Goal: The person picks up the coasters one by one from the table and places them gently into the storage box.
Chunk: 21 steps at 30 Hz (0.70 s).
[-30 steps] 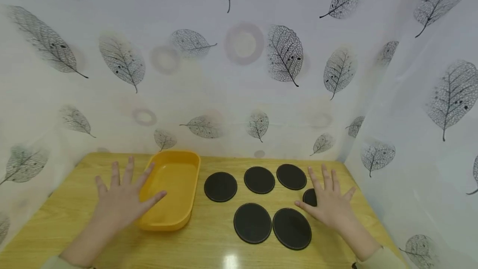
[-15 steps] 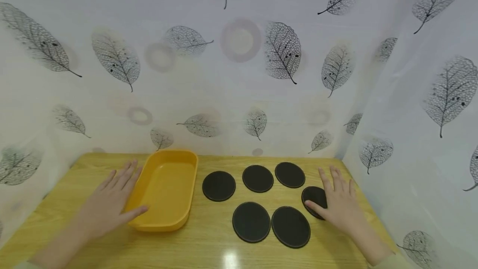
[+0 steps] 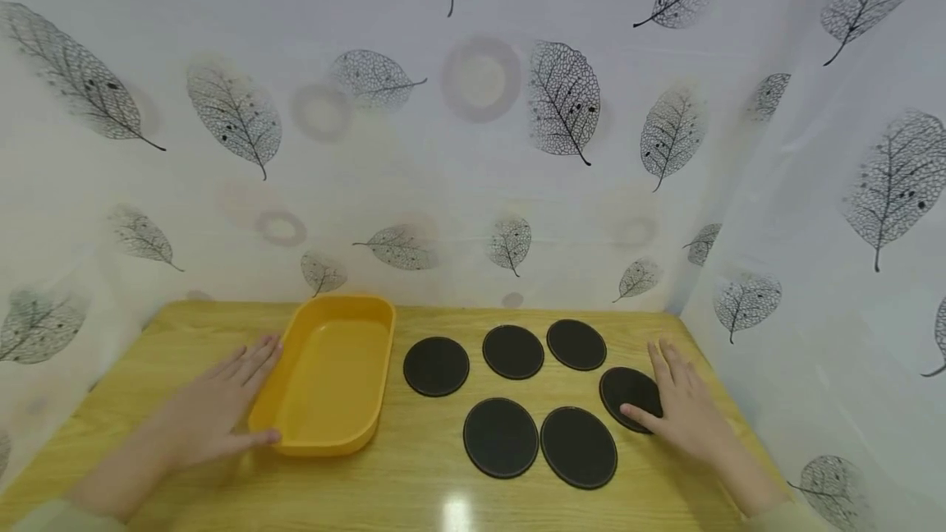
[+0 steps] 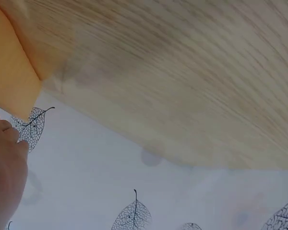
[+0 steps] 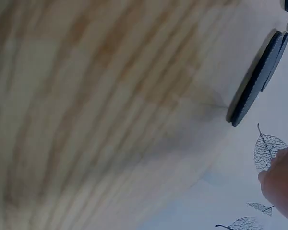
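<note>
In the head view a yellow rectangular tray (image 3: pixel 330 384) stands on the wooden table. My left hand (image 3: pixel 214 413) is at its left side, fingers extended, the fingertips and thumb right at the rim. Several round black coasters with stitched edges lie to the tray's right. My right hand (image 3: pixel 687 409), fingers straight, is over the right edge of the rightmost coaster (image 3: pixel 628 396), its thumb overlapping that coaster. Nothing is gripped by either hand. The left wrist view shows the tray's wall (image 4: pixel 12 62) beside the left hand (image 4: pixel 7 167); the right wrist view shows the right hand (image 5: pixel 283 184) near coasters.
Two coasters lie in front, a left one (image 3: pixel 500 437) and a right one (image 3: pixel 579 447). Behind them are three more, including the left coaster (image 3: pixel 436 366). A leaf-printed white curtain (image 3: pixel 443 146) borders the table (image 3: pixel 414 499) at the back and right.
My left hand has moved left and down from over the tray to its left side, its fingers drawn closer together. My right hand has shifted right, uncovering more of the rightmost coaster.
</note>
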Each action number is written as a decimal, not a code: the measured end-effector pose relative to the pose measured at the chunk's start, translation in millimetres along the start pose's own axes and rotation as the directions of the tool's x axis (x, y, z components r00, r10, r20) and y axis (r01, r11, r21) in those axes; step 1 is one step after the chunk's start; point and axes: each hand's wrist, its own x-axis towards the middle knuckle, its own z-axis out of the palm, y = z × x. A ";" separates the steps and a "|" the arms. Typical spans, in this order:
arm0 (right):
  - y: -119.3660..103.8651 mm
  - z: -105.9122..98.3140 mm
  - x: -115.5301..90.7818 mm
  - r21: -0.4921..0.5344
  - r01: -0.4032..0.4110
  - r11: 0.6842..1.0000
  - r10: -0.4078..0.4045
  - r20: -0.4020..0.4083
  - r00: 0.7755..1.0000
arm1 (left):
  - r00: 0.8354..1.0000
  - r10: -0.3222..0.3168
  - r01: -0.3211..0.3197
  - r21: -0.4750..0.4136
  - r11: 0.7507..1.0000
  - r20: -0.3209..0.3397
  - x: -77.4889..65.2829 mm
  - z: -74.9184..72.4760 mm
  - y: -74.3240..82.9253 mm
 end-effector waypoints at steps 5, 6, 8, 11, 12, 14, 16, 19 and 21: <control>16.9 8.8 -0.9 0.099 -0.058 0.993 0.048 0.102 0.994 | 0.999 -0.033 0.034 -0.021 0.999 0.041 0.3 1.9 3.5; 19.6 10.4 -1.4 0.114 -0.060 0.992 0.047 0.113 0.993 | 0.998 -0.034 0.035 -0.022 0.999 0.043 0.3 2.1 3.8; 24.0 12.6 -1.9 0.144 -0.062 0.988 0.043 0.131 0.990 | 0.999 -0.031 0.031 -0.022 0.999 0.036 1.0 2.6 3.4; 27.8 14.8 -2.2 0.184 -0.057 0.981 0.029 0.148 0.988 | 0.999 -0.029 0.030 -0.024 0.999 0.021 3.2 4.0 2.7; 28.8 15.4 -2.0 0.192 -0.053 0.980 0.024 0.150 0.988 | 0.999 -0.029 0.030 -0.024 0.999 0.018 4.0 4.8 2.3; 30.7 16.7 -1.5 0.203 -0.045 0.978 0.014 0.152 0.988 | 0.999 -0.035 0.035 -0.026 0.999 0.020 5.3 6.3 1.7; 31.9 17.7 -0.8 0.204 -0.031 0.979 0.001 0.148 0.989 | 0.999 -0.042 0.043 -0.033 0.999 0.032 5.6 7.5 1.2; 33.4 19.6 0.2 0.204 -0.012 0.979 -0.015 0.130 0.991 | 0.998 -0.050 0.052 -0.047 0.998 0.039 4.7 9.4 0.9; 34.6 19.7 0.8 0.205 -0.006 0.979 -0.019 0.118 0.993 | 0.998 -0.053 0.055 -0.056 0.997 0.035 4.1 11.4 0.9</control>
